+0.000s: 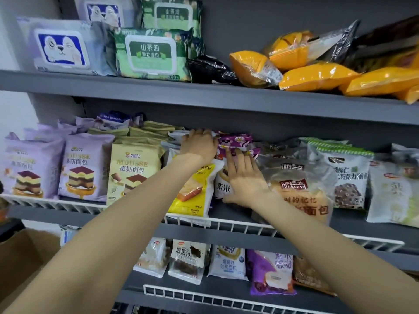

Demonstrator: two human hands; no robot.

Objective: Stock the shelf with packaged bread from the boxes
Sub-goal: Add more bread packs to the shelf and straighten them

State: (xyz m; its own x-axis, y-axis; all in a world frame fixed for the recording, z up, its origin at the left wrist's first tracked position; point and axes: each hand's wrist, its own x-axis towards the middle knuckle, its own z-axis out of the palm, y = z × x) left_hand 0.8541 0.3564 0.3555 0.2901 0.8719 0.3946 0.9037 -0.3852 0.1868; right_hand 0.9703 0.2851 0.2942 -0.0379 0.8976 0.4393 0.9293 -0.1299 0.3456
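Both hands reach into the middle shelf (226, 232) w/ bread packs. Left hand (199, 143), fingers curled over the top of a white pack (174, 138) at the row's back; firm hold or not, can't tell. Right hand (243, 175), fingers straight, lies flat on a purple-rice pack (223, 189), tips touching the floral purple pack (235, 141) behind. Yellow toast pack (192, 191) stands between the arms. Cardboard box (25, 257) lower left.
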